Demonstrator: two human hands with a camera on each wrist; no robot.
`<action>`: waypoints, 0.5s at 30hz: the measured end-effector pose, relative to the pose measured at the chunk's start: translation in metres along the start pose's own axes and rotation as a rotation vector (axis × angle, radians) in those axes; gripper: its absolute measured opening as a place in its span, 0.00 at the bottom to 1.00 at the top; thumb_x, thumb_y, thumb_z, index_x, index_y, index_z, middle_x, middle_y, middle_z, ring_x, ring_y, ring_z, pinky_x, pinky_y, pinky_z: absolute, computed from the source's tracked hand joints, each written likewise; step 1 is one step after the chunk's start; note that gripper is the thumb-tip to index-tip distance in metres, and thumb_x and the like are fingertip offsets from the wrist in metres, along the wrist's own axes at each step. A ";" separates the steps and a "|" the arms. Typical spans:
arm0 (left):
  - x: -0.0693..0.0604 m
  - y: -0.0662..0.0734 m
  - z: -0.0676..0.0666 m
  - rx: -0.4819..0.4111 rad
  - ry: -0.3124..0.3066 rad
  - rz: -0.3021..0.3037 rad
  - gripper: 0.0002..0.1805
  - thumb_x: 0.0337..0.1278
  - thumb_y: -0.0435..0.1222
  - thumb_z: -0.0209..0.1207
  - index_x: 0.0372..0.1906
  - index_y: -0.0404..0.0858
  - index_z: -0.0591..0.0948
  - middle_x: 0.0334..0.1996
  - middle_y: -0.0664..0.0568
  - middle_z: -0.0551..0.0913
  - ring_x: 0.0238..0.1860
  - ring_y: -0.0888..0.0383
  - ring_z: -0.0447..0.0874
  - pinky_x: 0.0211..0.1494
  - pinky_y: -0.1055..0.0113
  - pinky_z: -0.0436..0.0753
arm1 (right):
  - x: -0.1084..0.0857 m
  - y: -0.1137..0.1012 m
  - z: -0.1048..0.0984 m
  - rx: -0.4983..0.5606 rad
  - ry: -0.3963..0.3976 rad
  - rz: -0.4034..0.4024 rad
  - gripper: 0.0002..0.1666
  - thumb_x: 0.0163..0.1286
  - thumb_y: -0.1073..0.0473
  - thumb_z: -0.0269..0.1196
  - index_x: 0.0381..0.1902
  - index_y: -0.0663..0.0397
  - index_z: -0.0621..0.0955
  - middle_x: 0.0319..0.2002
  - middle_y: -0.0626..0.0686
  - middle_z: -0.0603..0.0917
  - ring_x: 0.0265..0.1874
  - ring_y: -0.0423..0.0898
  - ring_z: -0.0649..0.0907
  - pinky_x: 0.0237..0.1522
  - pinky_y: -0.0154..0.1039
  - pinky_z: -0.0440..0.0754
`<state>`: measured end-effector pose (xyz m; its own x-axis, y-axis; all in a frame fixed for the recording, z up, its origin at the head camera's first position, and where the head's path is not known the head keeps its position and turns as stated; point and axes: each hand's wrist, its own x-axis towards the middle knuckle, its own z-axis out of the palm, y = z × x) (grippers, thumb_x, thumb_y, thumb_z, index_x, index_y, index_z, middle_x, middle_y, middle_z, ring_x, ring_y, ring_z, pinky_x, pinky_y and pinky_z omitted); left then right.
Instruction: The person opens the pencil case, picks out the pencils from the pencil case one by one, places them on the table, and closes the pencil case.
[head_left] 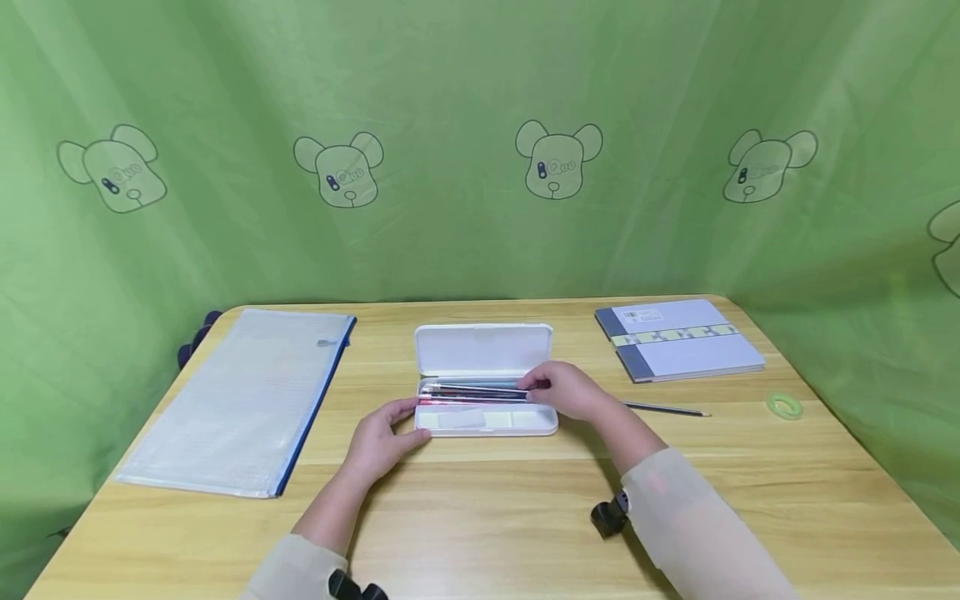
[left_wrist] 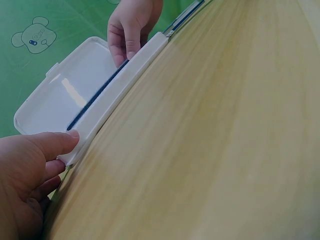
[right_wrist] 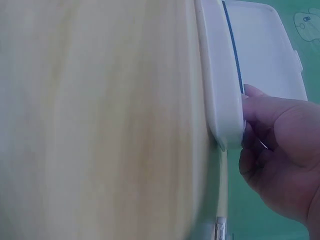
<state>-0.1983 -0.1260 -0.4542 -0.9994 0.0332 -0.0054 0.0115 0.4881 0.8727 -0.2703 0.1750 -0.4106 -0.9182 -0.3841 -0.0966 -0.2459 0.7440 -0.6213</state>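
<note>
A white pencil case (head_left: 483, 350) lies wide with its lid raised at the back. Several pencils (head_left: 468, 389), dark and red, lie lengthwise inside. My left hand (head_left: 380, 442) holds the case's left end, thumb on the front corner and fingers along the side. Over the right end, my right hand (head_left: 567, 390) pinches a dark pencil (left_wrist: 98, 95) between thumb and fingers; it runs along the case, just above the front wall in the left wrist view. Whitish pieces (head_left: 468, 419) show in the front part. Another dark pencil (head_left: 671, 409) lies on the table, right of the case.
On the left lies a translucent zip pouch (head_left: 232, 400) with a blue edge. A notebook (head_left: 675, 354) with a grey spine and patterned band is at the back right. A green tape roll (head_left: 784, 406) sits near the right edge. Green curtain (head_left: 465, 250) hangs behind the table.
</note>
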 end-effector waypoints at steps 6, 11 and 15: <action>0.000 0.000 0.001 0.002 -0.003 -0.001 0.29 0.53 0.38 0.69 0.62 0.38 0.77 0.61 0.44 0.80 0.69 0.43 0.70 0.75 0.46 0.64 | -0.009 0.002 -0.012 0.052 0.032 -0.031 0.12 0.66 0.65 0.63 0.46 0.60 0.85 0.41 0.56 0.87 0.41 0.46 0.80 0.48 0.43 0.81; 0.000 -0.001 0.000 -0.003 -0.004 0.000 0.29 0.53 0.38 0.69 0.62 0.38 0.77 0.61 0.43 0.80 0.69 0.44 0.70 0.76 0.47 0.64 | -0.020 0.009 -0.026 0.037 0.070 -0.053 0.12 0.65 0.65 0.64 0.46 0.60 0.86 0.39 0.54 0.87 0.36 0.42 0.77 0.40 0.34 0.77; -0.001 0.000 0.000 -0.005 -0.008 -0.002 0.29 0.53 0.39 0.69 0.62 0.38 0.77 0.61 0.43 0.80 0.69 0.43 0.70 0.75 0.46 0.64 | -0.030 0.017 -0.040 0.040 0.090 -0.055 0.12 0.65 0.65 0.63 0.46 0.61 0.85 0.37 0.55 0.86 0.34 0.42 0.77 0.33 0.32 0.78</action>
<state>-0.1975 -0.1261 -0.4546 -0.9992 0.0393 -0.0113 0.0092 0.4835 0.8753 -0.2590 0.2213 -0.3873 -0.9284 -0.3716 0.0073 -0.2855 0.7004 -0.6541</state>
